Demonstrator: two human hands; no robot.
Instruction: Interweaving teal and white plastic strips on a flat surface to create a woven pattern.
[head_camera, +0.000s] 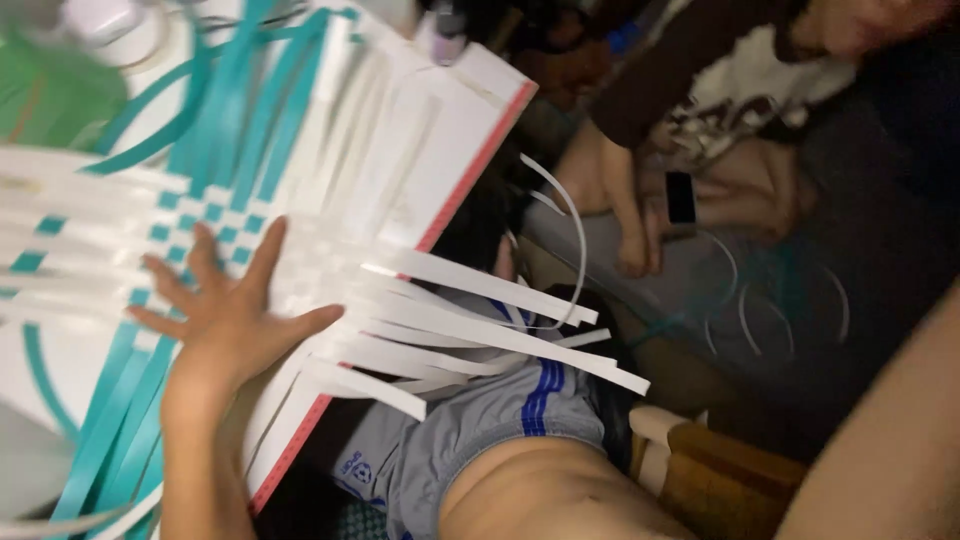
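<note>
My left hand (225, 320) lies flat with fingers spread on a mat of woven strips (215, 225), white and teal in a checker pattern. The mat rests on a white board with a red edge (470, 165), tilted across my lap. Loose white strip ends (480, 320) fan out past the board's edge to the right of my thumb. Long teal strips (110, 430) trail off below my wrist, and others (240, 90) run up the board. The hand holds nothing. A bare forearm (890, 450) crosses the lower right corner; its hand is out of view.
Grey shorts with blue stripes (470, 430) and a bare belly show below the board. Another person sits at the upper right, one hand (630, 235) hanging down beside a dark phone (681, 197). Curled strips (770, 310) lie on the dark floor. A wooden piece (720, 470) stands at lower right.
</note>
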